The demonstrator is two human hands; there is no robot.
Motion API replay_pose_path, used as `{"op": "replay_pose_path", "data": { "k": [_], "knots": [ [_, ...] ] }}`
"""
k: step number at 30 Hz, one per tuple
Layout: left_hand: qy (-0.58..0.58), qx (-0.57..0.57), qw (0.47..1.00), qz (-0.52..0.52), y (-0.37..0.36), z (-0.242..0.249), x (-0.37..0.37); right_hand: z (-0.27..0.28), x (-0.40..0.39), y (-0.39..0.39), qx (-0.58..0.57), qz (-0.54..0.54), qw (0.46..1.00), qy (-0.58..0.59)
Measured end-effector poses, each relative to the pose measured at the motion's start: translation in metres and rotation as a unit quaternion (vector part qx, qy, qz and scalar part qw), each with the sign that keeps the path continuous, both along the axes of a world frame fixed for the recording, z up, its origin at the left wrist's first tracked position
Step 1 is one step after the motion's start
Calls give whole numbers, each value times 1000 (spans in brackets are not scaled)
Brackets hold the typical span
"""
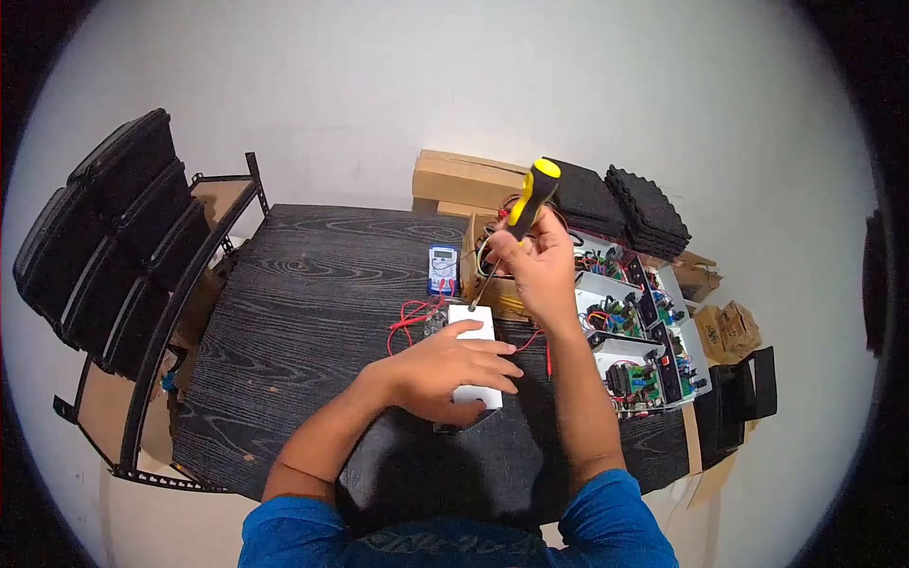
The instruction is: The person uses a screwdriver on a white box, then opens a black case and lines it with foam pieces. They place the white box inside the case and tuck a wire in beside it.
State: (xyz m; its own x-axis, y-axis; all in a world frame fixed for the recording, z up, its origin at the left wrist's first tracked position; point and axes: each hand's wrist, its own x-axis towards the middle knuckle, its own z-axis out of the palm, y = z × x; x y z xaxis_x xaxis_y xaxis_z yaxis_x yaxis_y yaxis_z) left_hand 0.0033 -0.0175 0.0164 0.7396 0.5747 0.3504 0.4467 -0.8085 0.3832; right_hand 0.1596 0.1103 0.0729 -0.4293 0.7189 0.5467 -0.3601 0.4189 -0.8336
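Note:
My right hand (542, 267) grips a yellow and black screwdriver (533, 197) by the lower part of its handle. Its shaft slants down to the far end of a white panel (471, 315), where the tip seems to touch. Across the middle of that panel lies my left hand (456, 371), fingers spread, partly covering it. The panel sits on a dark base that is mostly hidden. Just beyond it, a blue multimeter (443, 269) rests on the table, with red test leads (409, 313) trailing beside the panel.
White housings with circuit boards (620, 317) line the right of the black wood-grain table (303, 312). Behind my right hand stands an open cardboard box (471, 235) of cables. Black foam sheets (649, 213) are stacked at the back right. A rack with black cases (118, 237) stands left.

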Motion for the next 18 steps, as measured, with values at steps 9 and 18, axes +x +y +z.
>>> {"op": "replay_pose_path", "data": {
  "k": [9,18],
  "knots": [
    [17,-10,1000,-6,0,-1,-2,6,16,6,3,54,997,-63],
    [18,-6,1000,-3,1,-2,-2,4,-3,-3,6,-4,999,-35]
  ]
}}
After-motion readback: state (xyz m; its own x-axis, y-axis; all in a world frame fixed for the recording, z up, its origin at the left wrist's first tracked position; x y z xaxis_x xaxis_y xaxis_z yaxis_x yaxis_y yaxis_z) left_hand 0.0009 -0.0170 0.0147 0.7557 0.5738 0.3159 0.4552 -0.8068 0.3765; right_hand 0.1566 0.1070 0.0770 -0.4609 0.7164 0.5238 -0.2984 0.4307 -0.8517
